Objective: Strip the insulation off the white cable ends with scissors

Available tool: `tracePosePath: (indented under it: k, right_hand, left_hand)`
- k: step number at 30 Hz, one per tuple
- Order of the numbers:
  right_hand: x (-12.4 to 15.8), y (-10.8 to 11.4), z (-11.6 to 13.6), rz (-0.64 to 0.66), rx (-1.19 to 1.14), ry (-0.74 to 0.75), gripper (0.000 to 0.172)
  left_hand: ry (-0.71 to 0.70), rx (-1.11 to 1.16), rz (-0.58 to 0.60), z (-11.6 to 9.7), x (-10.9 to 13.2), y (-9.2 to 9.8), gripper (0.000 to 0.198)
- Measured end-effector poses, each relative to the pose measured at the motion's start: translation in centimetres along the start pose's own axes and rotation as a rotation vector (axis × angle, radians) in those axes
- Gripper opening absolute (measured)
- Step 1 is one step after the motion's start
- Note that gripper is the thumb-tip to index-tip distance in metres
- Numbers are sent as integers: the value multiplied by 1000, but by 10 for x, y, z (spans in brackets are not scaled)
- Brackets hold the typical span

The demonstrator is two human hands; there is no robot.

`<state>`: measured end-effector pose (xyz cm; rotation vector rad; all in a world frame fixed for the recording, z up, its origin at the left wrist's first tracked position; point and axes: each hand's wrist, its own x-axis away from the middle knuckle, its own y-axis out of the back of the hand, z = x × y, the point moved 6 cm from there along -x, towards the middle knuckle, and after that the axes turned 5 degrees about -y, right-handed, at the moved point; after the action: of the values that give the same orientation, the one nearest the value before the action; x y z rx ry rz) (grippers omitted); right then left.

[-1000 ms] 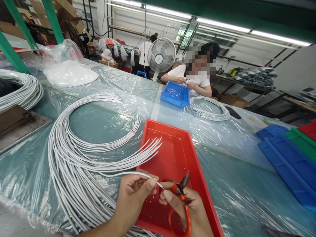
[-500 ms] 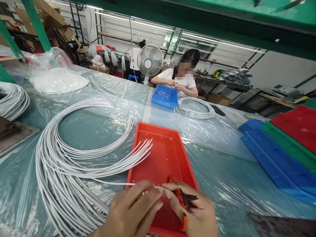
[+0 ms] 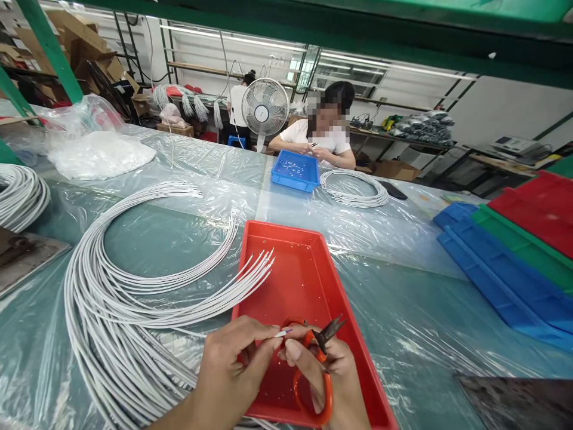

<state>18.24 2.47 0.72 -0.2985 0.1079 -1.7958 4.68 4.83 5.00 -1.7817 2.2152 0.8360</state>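
Between the thumb and forefinger of my left hand (image 3: 235, 364) is the end of a white cable (image 3: 283, 333), its tip showing a bit of purple. My right hand (image 3: 329, 373) holds orange-handled scissors (image 3: 320, 358), with the dark blades pointing up and right, away from the cable. Its thumb and fingertips are close beside the cable end. Both hands are over the near part of a red tray (image 3: 290, 286), where small white scraps lie. A large looped bundle of white cables (image 3: 102, 298) spreads on the left, some of its ends lying over the tray's left rim.
Across the plastic-covered table (image 3: 403, 298), a person in white works behind a blue tray (image 3: 295, 171) and a cable coil (image 3: 353, 190). Stacked coloured trays (image 3: 505, 269) stand at right. At left are a plastic bag (image 3: 98, 155) and another cable coil (image 3: 20, 197). A green beam crosses overhead.
My left hand now pinches the cable end in plain view, where its fingers were spread before. In my right hand the scissors have turned, blades pointing higher. The view has shifted slightly.
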Motion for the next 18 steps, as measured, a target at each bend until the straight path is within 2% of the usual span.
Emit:
tracePosePath:
  k: [3, 10, 18]
  right_hand:
    - [-2, 0, -2, 0, -11, -27, 5]
    - [-3, -1, -6, 33, -68, -117, 8]
    - [-3, 0, 14, -31, 268, -22, 11]
  left_hand:
    - [-18, -2, -6, 1, 1, -1, 10]
    - [-155, -34, -43, -4, 5, 0, 17]
    - [-359, -243, -41, -11, 9, -4, 21]
